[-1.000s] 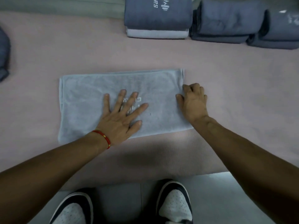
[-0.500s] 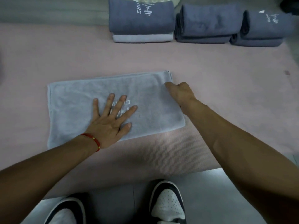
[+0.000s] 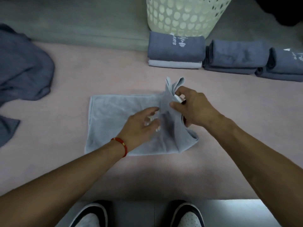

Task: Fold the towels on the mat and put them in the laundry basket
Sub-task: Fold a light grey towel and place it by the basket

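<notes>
Fabric is off the mat on one side now: a second ago the pale blue terry towel [image 3: 114,115] lay flat on the pink ribbed mat [image 3: 98,76], the left hand spread on its middle and the right hand at its right edge. Now the right hand [image 3: 195,108] has that edge pinched between thumb and curled fingers and has raised it, so the cloth peaks above the fingers and drapes down to the mat — the far right corners stick up free. The left hand [image 3: 141,126] has come off the towel's middle and hovers over it, fingers loose and blurred, gripping nothing as far as can be seen. The left half of the towel rests flat on the mat in front of the person's black-and-white shoes [image 3: 91,215].

This reads as the start of the next fold, right edge carried over toward the left. None of the folded work is in the cream perforated plastic laundry basket [image 3: 183,15] as far as the view shows; three stacks of folded dark blue towels [image 3: 237,54] sit in a row before it, and a rumpled dark blue towel [image 3: 23,66] waits at the left of the mat — so a good share of the task appears to remain.
</notes>
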`<action>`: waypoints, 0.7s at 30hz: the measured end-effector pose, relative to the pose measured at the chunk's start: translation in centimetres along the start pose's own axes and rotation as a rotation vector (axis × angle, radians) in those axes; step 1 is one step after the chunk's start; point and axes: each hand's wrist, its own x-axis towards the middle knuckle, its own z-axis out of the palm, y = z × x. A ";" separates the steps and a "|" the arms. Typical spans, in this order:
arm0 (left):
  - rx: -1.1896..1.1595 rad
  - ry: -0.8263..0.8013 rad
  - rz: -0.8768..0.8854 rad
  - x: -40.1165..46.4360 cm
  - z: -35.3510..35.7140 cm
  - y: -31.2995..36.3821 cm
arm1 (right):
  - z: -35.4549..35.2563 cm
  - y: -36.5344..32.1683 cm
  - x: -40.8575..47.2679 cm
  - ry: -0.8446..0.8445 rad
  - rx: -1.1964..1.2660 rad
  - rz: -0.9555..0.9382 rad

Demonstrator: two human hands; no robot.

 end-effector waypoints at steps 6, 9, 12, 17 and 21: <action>-0.795 0.143 -0.413 -1.5 -5.5 1.2 | 7.0 -8.5 -0.4 -0.135 0.106 -0.143; -0.759 0.310 -0.384 -2.2 -9.0 -2.6 | 9.9 -10.7 -0.4 -0.346 0.288 -0.180; -0.412 0.395 -0.412 -2.5 -11.4 -6.4 | 11.9 -10.8 -0.1 -0.234 0.053 -0.370; 0.143 0.409 -0.366 -2.5 -12.2 -9.6 | 14.3 -6.9 0.6 -0.250 -0.400 -0.475; 0.108 0.477 -0.219 -2.7 -12.1 -9.7 | 15.1 -4.3 0.2 -0.136 -0.662 -0.488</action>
